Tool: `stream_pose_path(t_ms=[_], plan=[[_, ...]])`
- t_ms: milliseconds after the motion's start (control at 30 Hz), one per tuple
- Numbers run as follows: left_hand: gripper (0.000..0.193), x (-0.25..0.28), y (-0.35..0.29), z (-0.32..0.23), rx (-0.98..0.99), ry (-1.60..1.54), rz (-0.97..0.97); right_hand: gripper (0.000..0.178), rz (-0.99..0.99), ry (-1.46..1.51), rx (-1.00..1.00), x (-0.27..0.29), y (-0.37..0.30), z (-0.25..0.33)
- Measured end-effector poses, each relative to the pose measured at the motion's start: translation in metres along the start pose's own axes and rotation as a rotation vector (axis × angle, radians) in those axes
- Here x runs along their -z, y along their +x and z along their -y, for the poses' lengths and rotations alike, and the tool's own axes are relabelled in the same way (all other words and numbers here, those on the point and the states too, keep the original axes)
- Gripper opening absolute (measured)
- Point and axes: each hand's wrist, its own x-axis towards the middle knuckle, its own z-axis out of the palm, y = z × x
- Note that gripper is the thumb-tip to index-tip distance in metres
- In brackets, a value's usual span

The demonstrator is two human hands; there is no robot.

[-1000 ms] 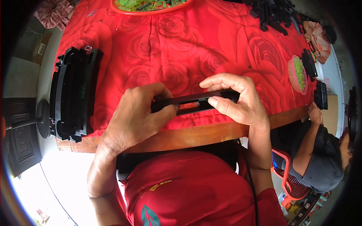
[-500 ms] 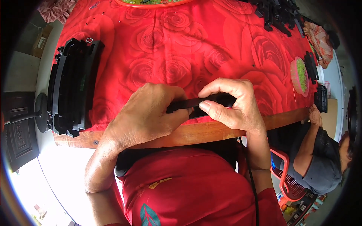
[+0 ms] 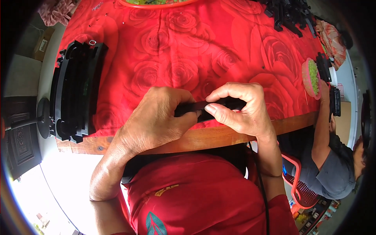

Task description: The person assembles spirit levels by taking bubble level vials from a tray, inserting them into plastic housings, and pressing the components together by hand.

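Note:
A long black plastic part (image 3: 197,107) lies crosswise between my two hands, just over the table's near edge. My left hand (image 3: 154,115) is closed round its left end, covering much of it. With thumb and forefinger, my right hand (image 3: 241,109) pinches the part near its middle; the right end shows inside the curl of those fingers. Whether anything small is under the right thumb tip cannot be made out. To the left on the cloth lie several long black plastic parts (image 3: 74,92) side by side, with a small pale ring-like piece (image 3: 92,42) at their far end.
A red rose-patterned cloth (image 3: 184,47) covers the wooden table (image 3: 196,138). Black parts (image 3: 288,15) are piled far right. A pink dish of small green pieces (image 3: 312,78) sits at right, where a co-worker's hand (image 3: 324,92) reaches. A red-rimmed tray (image 3: 156,5) stands at the far edge.
My hands keep their grip on the black part, with only a slight shift of the fingers. At right, the co-worker's arm has moved up from the table edge toward the pink dish.

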Motion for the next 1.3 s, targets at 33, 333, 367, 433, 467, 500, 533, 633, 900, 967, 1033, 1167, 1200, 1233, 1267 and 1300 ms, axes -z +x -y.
stream_pose_path(t_ms=[33,333,367,433,467,500,533,633,900,967,1033,1167,1200,1233,1267,1300], plan=[[0.025,0.002,0.001,-0.001,-0.006,0.004,-0.003,0.008,0.028,0.018,-0.032,0.002,0.001,0.0],[0.025,0.035,-0.009,-0.004,0.07,0.183,0.172,0.016,0.049,0.026,-0.091,0.011,-0.001,-0.001],[0.024,0.033,-0.009,0.0,0.043,0.168,0.149,0.016,0.036,0.018,-0.064,0.01,-0.001,-0.002],[0.022,0.032,-0.012,0.002,0.019,0.153,0.123,0.016,0.036,0.024,-0.047,0.008,-0.002,-0.003],[0.023,0.031,-0.011,0.001,0.054,0.117,0.136,0.016,0.032,0.022,-0.033,0.009,-0.002,-0.004],[0.023,0.03,-0.011,-0.001,0.09,0.081,0.149,0.016,0.032,0.02,-0.032,0.01,-0.002,-0.003],[0.023,0.029,-0.01,0.0,0.089,0.08,0.149,0.016,0.031,0.022,-0.03,0.011,-0.002,-0.002],[0.022,0.023,-0.01,0.002,0.06,0.079,0.091,0.013,0.011,-0.003,-0.006,0.009,-0.002,-0.002],[0.019,0.015,-0.011,0.0,0.125,0.107,-0.024,0.013,-0.02,-0.087,0.033,0.008,0.0,0.0],[0.023,0.014,-0.012,0.001,0.124,0.114,-0.033,0.016,-0.011,-0.059,0.025,0.006,-0.002,-0.003],[0.027,0.014,-0.012,0.0,0.115,0.123,-0.043,0.014,-0.018,-0.056,0.017,0.005,-0.002,-0.003],[0.027,0.016,-0.015,-0.002,0.12,0.139,-0.041,0.012,-0.005,-0.056,-0.008,0.005,-0.002,0.001],[0.027,0.016,-0.015,-0.003,0.129,0.15,-0.037,0.012,-0.004,-0.056,-0.007,0.004,-0.002,0.001],[0.027,0.014,-0.016,-0.003,0.123,0.154,-0.041,0.012,-0.005,-0.051,-0.018,0.004,-0.002,0.002],[0.027,0.013,-0.017,-0.002,0.117,0.167,-0.045,0.012,-0.007,-0.055,-0.011,0.005,-0.002,0.0],[0.027,0.013,-0.016,-0.001,0.111,0.179,-0.048,0.012,0.0,-0.045,-0.007,0.006,-0.002,-0.003]])
